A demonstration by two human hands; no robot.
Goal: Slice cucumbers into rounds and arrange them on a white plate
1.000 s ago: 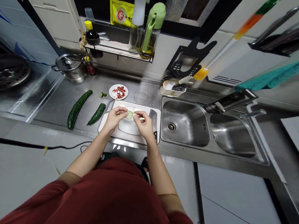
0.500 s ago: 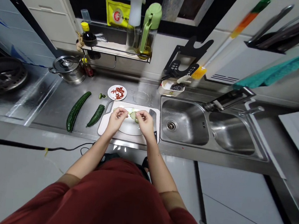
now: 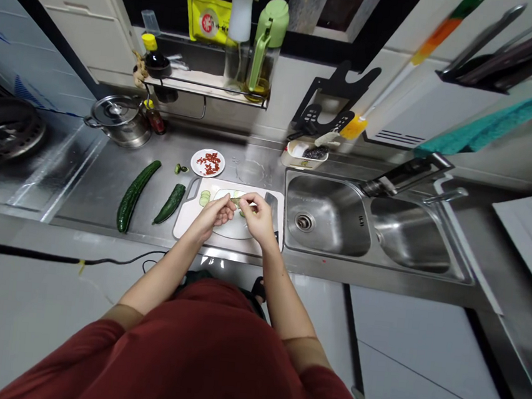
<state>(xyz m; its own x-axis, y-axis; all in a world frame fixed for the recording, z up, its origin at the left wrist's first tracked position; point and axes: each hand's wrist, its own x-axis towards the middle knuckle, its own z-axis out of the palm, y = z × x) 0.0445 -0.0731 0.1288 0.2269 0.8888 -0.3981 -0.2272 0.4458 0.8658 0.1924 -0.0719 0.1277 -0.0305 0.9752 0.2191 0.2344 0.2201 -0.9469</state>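
Over a white plate (image 3: 232, 229) on the cutting board (image 3: 188, 228), my left hand (image 3: 211, 216) and my right hand (image 3: 257, 217) meet fingertip to fingertip. Between them is a thin cucumber slice (image 3: 235, 201), pinched by my right hand, with my left thumb and fingers closed at its other side. A few cut cucumber slices (image 3: 205, 197) lie on the board just beyond my left hand. More pale green pieces show on the plate, partly hidden by my hands. On the board's right side rests a knife (image 3: 272, 202), its blade partly covered by my right hand.
Left of the board lie a whole cucumber (image 3: 137, 196) and a shorter cucumber piece (image 3: 170, 205). Cucumber ends (image 3: 180, 169) sit near a small plate with chopped red pieces (image 3: 208, 163). A lidded pot (image 3: 120, 121) stands at back left; a double sink (image 3: 328, 215) is right.
My left hand has turned and its fingers have come closer to my right hand. The slice between them now appears edge-on, and the slices on the board's left are uncovered.
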